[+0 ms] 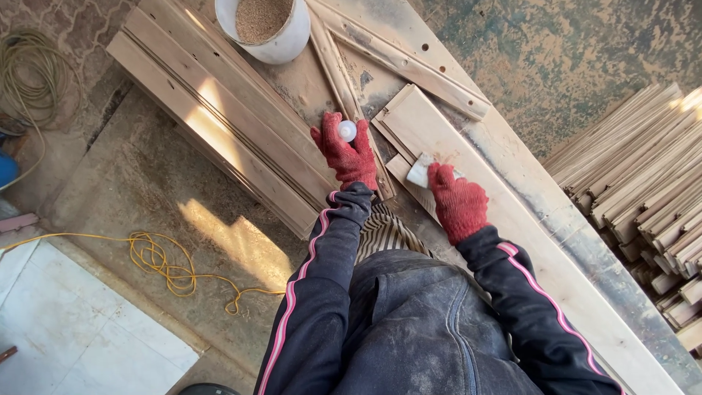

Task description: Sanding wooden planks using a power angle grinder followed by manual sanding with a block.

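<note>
While the gloved fingers are curling shut around it, the small white bottle (346, 131) is showing only its round cap above the left hand (346, 156). The right hand (457, 201) is pinching a white pad (420, 172), half hidden, against a pale plank (439, 132). The white bucket (265, 31) is running off the top edge.

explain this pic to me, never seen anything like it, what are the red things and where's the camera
The camera sits on a person's head and looks straight down, so you see their own arms in dark sleeves with pink stripes. The red things are knitted work gloves. The left hand grips a small white bottle. The right hand presses a white pad or cloth onto a pale wooden board. More boards lie around, a white bucket of sawdust-like grains stands above, and a yellow cord lies on the floor.
</note>
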